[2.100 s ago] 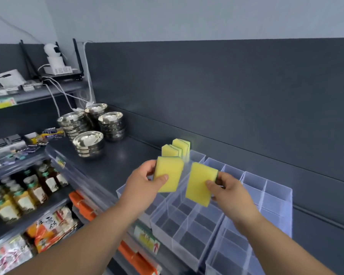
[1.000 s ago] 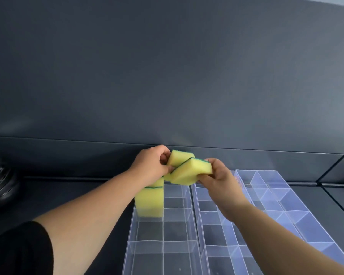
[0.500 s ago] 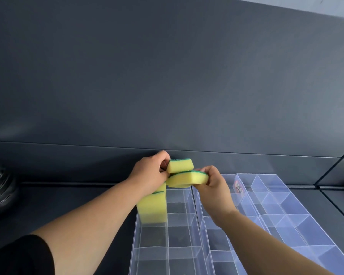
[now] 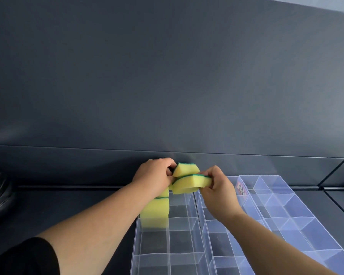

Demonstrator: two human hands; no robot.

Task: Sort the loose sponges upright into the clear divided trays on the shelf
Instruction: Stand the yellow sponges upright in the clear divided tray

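yellow sponge in right hand grip – 2nd sponge above, left hand pinching it

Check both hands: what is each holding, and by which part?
Right hand pinches the lower yellow sponge by its right end. Left hand grips the upper yellow sponge at its left end; its fingers are hidden.

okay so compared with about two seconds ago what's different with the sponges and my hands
Both hands have carried their sponges to the back of the left tray. The left hand holds one sponge above; the right hand has tipped its sponge from upright to flat, just under it. Neither has been let go. The upright sponges in the tray's back left compartments stayed put, and the other compartments remain empty.
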